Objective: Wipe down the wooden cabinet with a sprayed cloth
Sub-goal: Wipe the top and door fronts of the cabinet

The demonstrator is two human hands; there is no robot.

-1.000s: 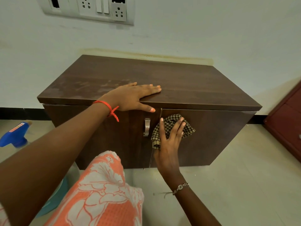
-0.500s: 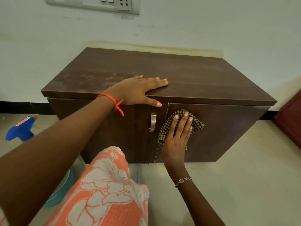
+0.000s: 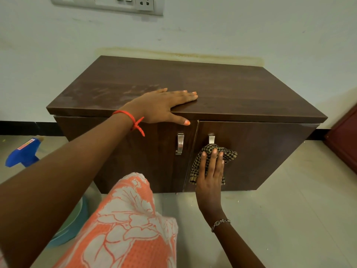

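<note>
Two hands on cabinet, cloth on R door

Both my hands are in view. L hand (image 3: 164, 105) lies flat, palm down, fingers straight and together, on the front edge of the wooden cabinet (image 3: 241, 93) top, about mid-width; the thumb hooks over the edge onto the left door. It has hold of nothing. Red thread (image 3: 133, 120) tied at that wrist. R hand (image 3: 210, 176) is spread open, fingers up, pressing the checked cloth (image 3: 214, 151) flat against the right door (image 3: 260, 151), near that door's inner edge. Not a grip, just palm and fingers pinning it to the wood. Cloth is bunched, black/tan check, top edge touching the lower end of the right handle (image 3: 211, 138), bottom corner hanging below my palm. Left handle (image 3: 180, 143) is just beside it, across the door gap, bare. Bracelet (image 3: 220, 223) on R wrist. Cabinet stands on the floor w/ its back to the wall. Pale smears on the top toward the front-left corner. Blue spray bottle (image 3: 21, 155) on the floor, well left of the cabinet. Orange floral fabric (image 3: 125, 229) at bottom centre.
</note>
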